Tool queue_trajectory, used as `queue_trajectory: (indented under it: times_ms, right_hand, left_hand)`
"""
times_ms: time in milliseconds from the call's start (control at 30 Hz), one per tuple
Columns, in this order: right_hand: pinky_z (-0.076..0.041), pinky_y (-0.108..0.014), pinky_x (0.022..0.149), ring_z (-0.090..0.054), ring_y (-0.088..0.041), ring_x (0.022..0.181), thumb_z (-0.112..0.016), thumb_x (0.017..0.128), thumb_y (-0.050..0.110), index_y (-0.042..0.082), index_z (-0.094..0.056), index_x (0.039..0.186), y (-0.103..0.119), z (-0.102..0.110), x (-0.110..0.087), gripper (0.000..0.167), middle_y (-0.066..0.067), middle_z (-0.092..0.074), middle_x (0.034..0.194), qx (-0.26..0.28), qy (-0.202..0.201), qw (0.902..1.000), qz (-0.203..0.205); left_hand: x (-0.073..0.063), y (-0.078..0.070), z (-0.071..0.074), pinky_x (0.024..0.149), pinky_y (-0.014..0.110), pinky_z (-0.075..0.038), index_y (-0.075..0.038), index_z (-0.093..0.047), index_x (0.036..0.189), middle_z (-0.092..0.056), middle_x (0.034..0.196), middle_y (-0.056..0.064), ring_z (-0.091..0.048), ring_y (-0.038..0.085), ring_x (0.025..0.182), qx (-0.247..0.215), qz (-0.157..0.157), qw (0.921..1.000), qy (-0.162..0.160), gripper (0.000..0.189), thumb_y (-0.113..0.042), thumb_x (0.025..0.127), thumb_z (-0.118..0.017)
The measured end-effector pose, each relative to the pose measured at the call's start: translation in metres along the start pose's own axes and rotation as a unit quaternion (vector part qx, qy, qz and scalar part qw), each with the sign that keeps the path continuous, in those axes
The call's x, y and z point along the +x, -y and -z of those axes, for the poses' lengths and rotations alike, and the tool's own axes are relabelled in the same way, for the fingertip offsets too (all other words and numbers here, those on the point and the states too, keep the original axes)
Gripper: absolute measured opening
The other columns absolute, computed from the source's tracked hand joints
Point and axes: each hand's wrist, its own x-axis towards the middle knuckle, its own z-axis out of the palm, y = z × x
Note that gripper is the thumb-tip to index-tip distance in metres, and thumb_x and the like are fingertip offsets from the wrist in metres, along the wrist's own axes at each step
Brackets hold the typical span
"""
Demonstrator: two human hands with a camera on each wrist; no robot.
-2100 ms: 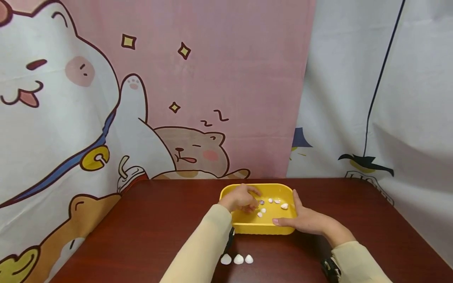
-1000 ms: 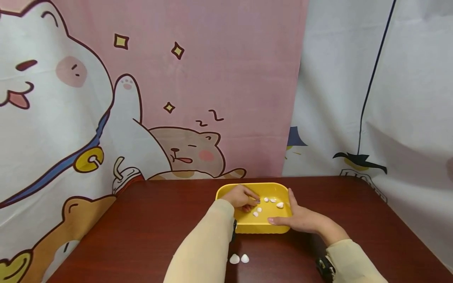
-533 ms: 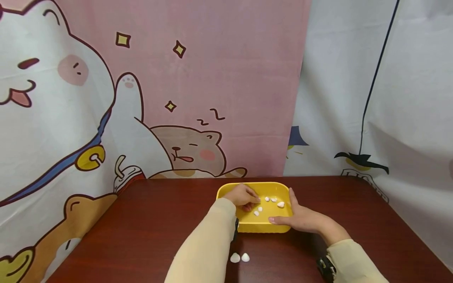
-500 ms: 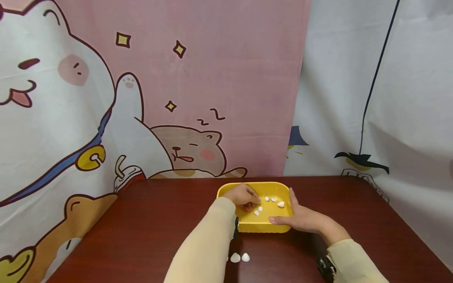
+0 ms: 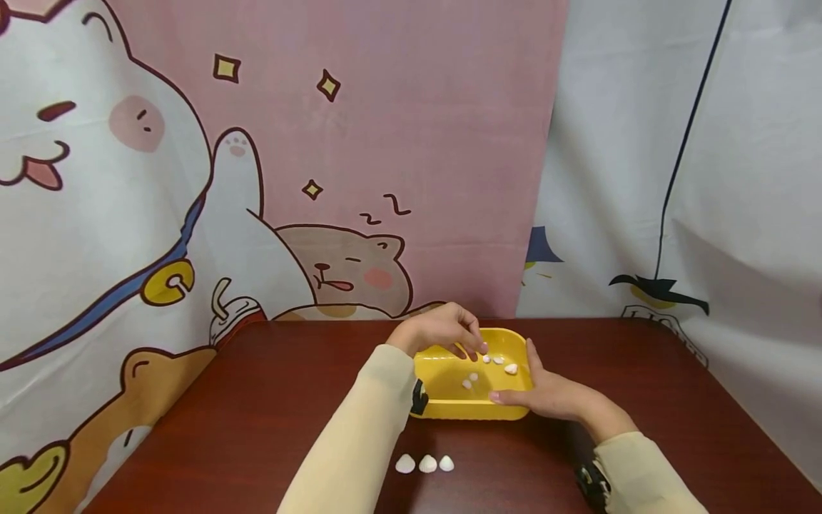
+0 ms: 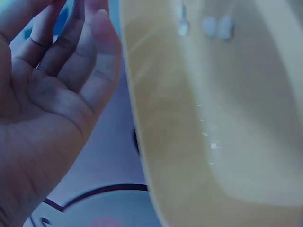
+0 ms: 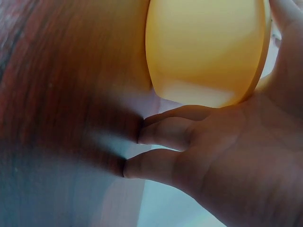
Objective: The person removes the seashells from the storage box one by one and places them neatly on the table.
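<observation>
Head view: the left hand [image 5: 442,329] has risen from the floor of the yellow tray [image 5: 472,410], its bent fingertips apparently pinching a small pinkish shell [image 5: 484,348], so one seems picked up. Five other shells [image 5: 511,369] show inside; three white shells [image 5: 427,464] line the table [image 5: 257,428] in front. The right hand [image 5: 557,395], fingers extended, braces the tray's right end.
</observation>
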Motion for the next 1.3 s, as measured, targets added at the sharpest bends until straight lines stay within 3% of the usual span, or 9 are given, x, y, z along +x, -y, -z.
queue_trajectory:
  times_ms: [133, 267, 433, 700, 933, 1100, 1300]
  right_hand:
    - [-0.035, -0.074, 0.118, -0.042, -0.052, 0.145, -0.071, 0.088, 0.072, -0.002, 0.03, 0.161, 0.0, 0.001, -0.001, 0.144, -0.043, -0.019, 0.166, 0.007, 0.004, 1.0, 0.003]
    - [-0.035, -0.074, 0.119, -0.041, -0.052, 0.146, -0.07, 0.089, 0.072, -0.001, 0.031, 0.161, 0.0, 0.001, -0.002, 0.143, -0.043, -0.019, 0.167, 0.008, 0.008, 0.9999, 0.002]
    - [-0.036, -0.074, 0.118, -0.042, -0.052, 0.146, -0.071, 0.088, 0.072, -0.001, 0.03, 0.161, 0.001, 0.001, -0.002, 0.144, -0.044, -0.017, 0.167, 0.001, 0.002, 1.0, 0.006]
    - [-0.032, -0.075, 0.119, -0.041, -0.053, 0.145, -0.071, 0.088, 0.072, -0.001, 0.029, 0.162, 0.001, 0.001, -0.001, 0.144, -0.044, -0.017, 0.167, 0.0, -0.005, 1.0, 0.002]
    - [-0.031, -0.076, 0.119, -0.046, -0.05, 0.138, -0.071, 0.089, 0.071, -0.002, 0.027, 0.162, 0.001, -0.001, -0.002, 0.142, -0.043, -0.022, 0.165, 0.003, -0.007, 1.0, 0.001]
    - [-0.031, -0.075, 0.12, -0.046, -0.049, 0.138, -0.072, 0.088, 0.07, -0.003, 0.026, 0.162, 0.001, -0.002, -0.002, 0.142, -0.043, -0.022, 0.165, 0.002, -0.01, 0.9999, 0.007]
    - [-0.027, -0.077, 0.121, -0.042, -0.051, 0.142, -0.072, 0.088, 0.07, -0.002, 0.027, 0.162, 0.001, -0.002, -0.001, 0.143, -0.043, -0.016, 0.168, 0.007, -0.009, 0.9999, 0.0]
  left_hand:
    - [-0.01, -0.006, -0.007, 0.09, 0.043, -0.064, -0.001, -0.075, 0.089, -0.08, 0.099, 0.018, -0.074, 0.021, 0.082, 0.018, -0.05, 0.9986, 0.003, 0.016, -0.015, 0.096, -0.079]
    - [-0.021, -0.003, -0.019, 0.08, 0.032, -0.063, -0.006, -0.078, 0.089, -0.078, 0.088, 0.004, -0.07, 0.016, 0.079, 0.028, -0.078, 0.9964, -0.018, 0.01, -0.014, 0.093, -0.083]
    - [-0.038, 0.006, -0.031, 0.078, 0.024, -0.06, -0.007, -0.079, 0.1, -0.077, 0.094, 0.001, -0.068, 0.012, 0.084, 0.0, -0.098, 0.9938, -0.051, 0.013, -0.007, 0.089, -0.086]
    - [-0.061, 0.018, -0.042, 0.074, 0.02, -0.054, -0.008, -0.082, 0.099, -0.077, 0.089, -0.003, -0.066, 0.007, 0.081, 0.045, -0.103, 0.9899, -0.086, 0.01, -0.01, 0.09, -0.085]
    - [-0.075, 0.026, -0.057, 0.071, 0.018, -0.052, -0.009, -0.083, 0.095, -0.077, 0.081, -0.008, -0.07, 0.002, 0.077, 0.052, -0.094, 0.9885, -0.107, 0.012, -0.01, 0.085, -0.09]
    - [-0.085, 0.027, -0.072, 0.071, 0.015, -0.053, -0.006, -0.082, 0.091, -0.076, 0.079, -0.009, -0.069, -0.003, 0.075, 0.06, -0.105, 0.9882, -0.094, 0.013, -0.008, 0.083, -0.091]
    - [-0.094, 0.029, -0.09, 0.072, 0.012, -0.056, -0.009, -0.08, 0.088, -0.078, 0.081, -0.01, -0.067, -0.011, 0.073, 0.106, -0.109, 0.9872, -0.047, 0.01, -0.005, 0.085, -0.089]
